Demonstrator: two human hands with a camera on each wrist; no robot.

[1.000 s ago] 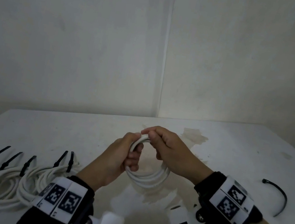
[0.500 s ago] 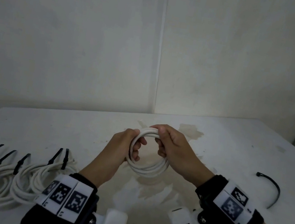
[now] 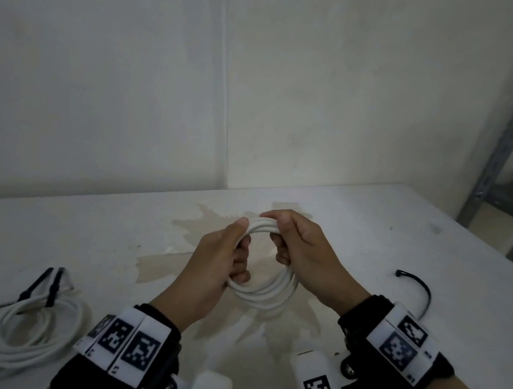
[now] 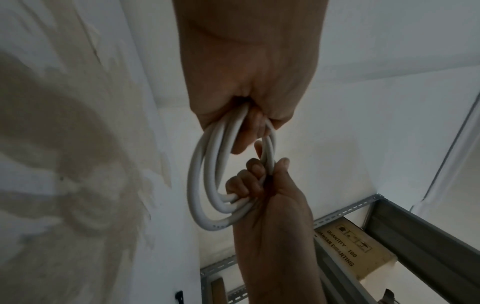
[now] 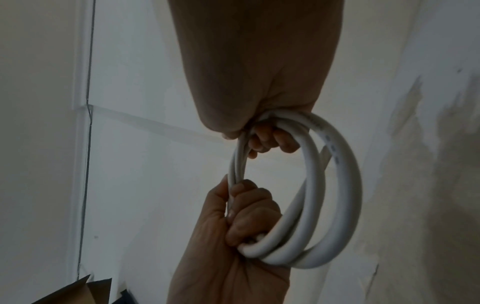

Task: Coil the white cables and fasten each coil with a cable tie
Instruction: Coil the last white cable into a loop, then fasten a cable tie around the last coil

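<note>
Both hands are gripping the same white cable coil [image 3: 260,292] right now, holding it up over the stained middle of the worktop [image 3: 380,223]. My left hand [image 3: 219,263] is wrapping its fingers [image 5: 246,205] around the left side of the loop with the thumb lying along the top, and my right hand [image 3: 303,250] is curling its fingers [image 4: 249,181] around the top right, pinching the strands together. Compared with a second ago, the coil is sitting a bit rounder and more open, my hands are spreading slightly further apart on it, and my head is tilting up and right, so more wall and a metal shelf rack [image 3: 512,136] are coming into view.

Texture wise, the cable is smooth, round, fairly stiff plastic sheathing, stacking into roughly three or four loops, with faint printing along one strand in the right wrist view. The loops are splaying a little at the bottom where nothing is holding them.

One loose black cable tie [image 3: 417,284] is lying curved on the worktop to my right, well apart from the coil. Down at the lower left, the finished coils [image 3: 4,331] are sitting in a row, thinner looking and floppier, each one cinched with black ties [image 3: 44,283] sticking up. The worktop is matte white with a brownish blotchy stain.
</note>
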